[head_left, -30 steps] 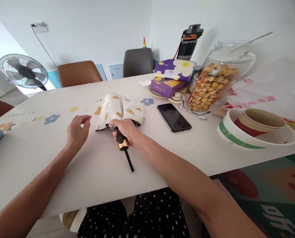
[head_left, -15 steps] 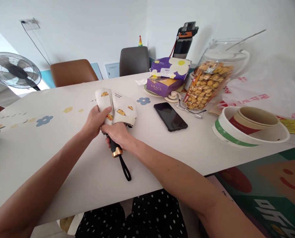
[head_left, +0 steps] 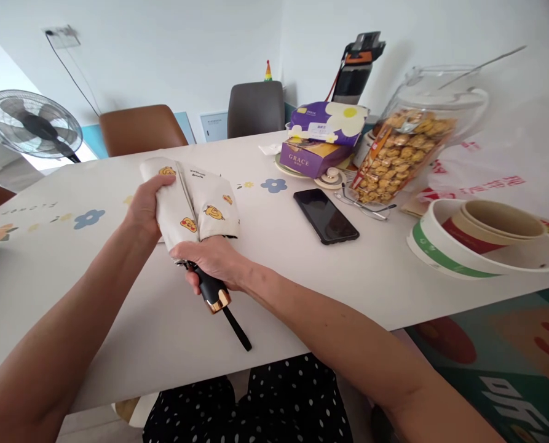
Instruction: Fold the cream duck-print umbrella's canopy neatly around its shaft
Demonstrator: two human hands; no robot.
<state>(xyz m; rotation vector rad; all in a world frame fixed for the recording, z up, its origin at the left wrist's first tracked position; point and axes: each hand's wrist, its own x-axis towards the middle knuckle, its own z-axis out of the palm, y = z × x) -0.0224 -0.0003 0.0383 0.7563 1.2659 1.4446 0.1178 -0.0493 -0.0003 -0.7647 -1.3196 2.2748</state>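
Note:
A folded cream umbrella (head_left: 195, 206) printed with small yellow figures is lifted above the white table (head_left: 173, 320). My right hand (head_left: 212, 258) is closed round its black handle, whose gold end and black wrist strap stick out toward me. My left hand (head_left: 145, 203) wraps the far end of the folded canopy from the left side. The umbrella points away from me and slightly left.
A black phone (head_left: 326, 216) lies to the right of the umbrella. Further right are glasses, a purple box (head_left: 312, 160), a snack jar (head_left: 407, 147) and stacked paper bowls (head_left: 481, 240). Chairs and a fan (head_left: 32, 126) stand beyond the table.
My left hand moved from the bare table onto the umbrella's canopy and slid toward its far end. Both hands have lifted the umbrella off the table, a little to the left.

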